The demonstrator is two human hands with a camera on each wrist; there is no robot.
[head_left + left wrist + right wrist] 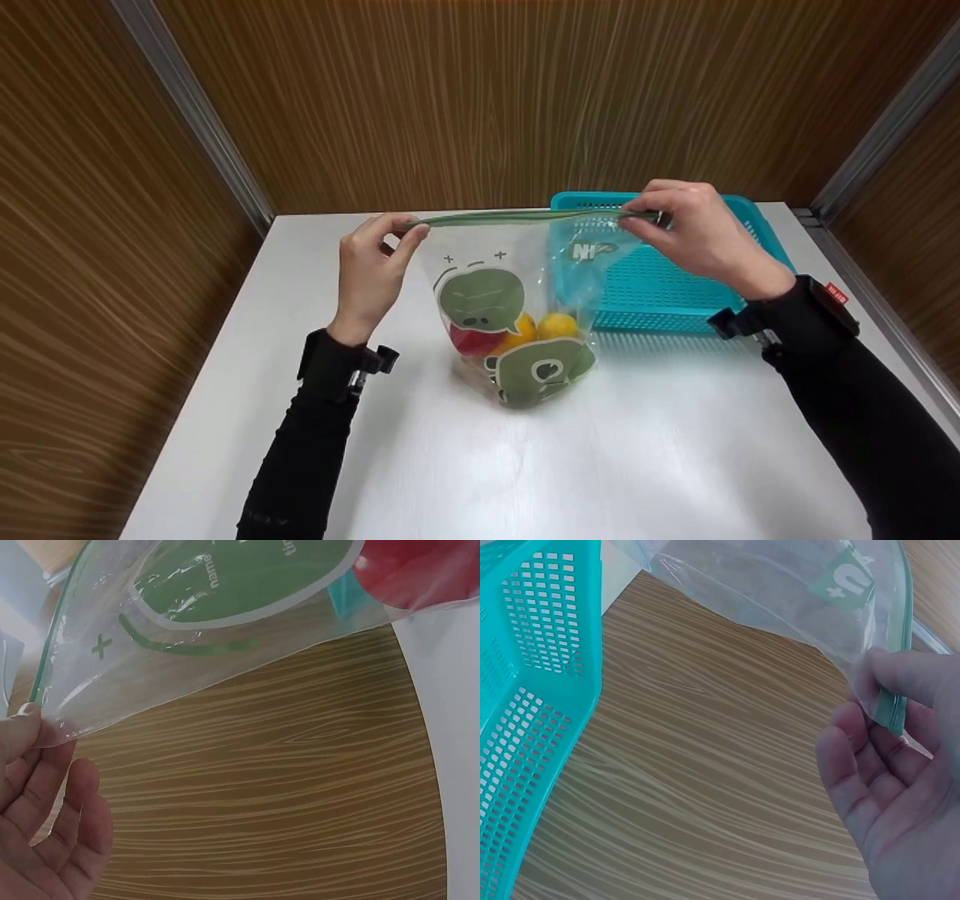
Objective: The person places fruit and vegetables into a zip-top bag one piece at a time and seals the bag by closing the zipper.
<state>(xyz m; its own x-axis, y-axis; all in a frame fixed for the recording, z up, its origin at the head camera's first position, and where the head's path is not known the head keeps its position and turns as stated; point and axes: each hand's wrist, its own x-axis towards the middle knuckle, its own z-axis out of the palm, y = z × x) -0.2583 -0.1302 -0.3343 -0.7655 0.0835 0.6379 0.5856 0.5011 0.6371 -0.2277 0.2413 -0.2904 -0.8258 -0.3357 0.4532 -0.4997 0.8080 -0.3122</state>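
Note:
A clear zip bag [480,296] with green printed shapes hangs between my two hands, its green zip edge stretched straight across the top. Inside its lower part lie a red round item [474,341] and yellow fruit-like items [558,325], partly hidden by the print. My left hand [373,266] pinches the left top corner between thumb and fingers. At the opposite corner, my right hand [694,229] pinches the zip edge; the right wrist view shows the thumb on the green strip [895,701]. Whether the bag's bottom touches the table cannot be told.
A turquoise perforated basket [660,319] stands on the white table [465,480] at the back right, behind the bag and below my right hand. Wood-grain panels [420,97] enclose the table at the back and sides.

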